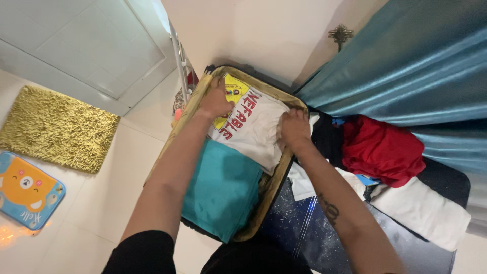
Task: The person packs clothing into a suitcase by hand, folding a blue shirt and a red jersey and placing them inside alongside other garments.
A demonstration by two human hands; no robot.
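Head view: left hand (215,99), right hand (294,129) flat, open on white shirt (256,129), probably touching suitcase rim (271,185).

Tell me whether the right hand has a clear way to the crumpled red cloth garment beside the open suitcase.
Probably yes. The right hand rests on the folded white printed shirt at the suitcase's rim, and the crumpled red cloth garment lies uncovered just to its right, with nothing standing between them.

We count two folded garments in the open tan-lined suitcase (270,189): one white printed T-shirt (252,127), one teal cloth (223,190); two floor mats, one shaggy gold mat (58,128), one blue cartoon mat (28,190).
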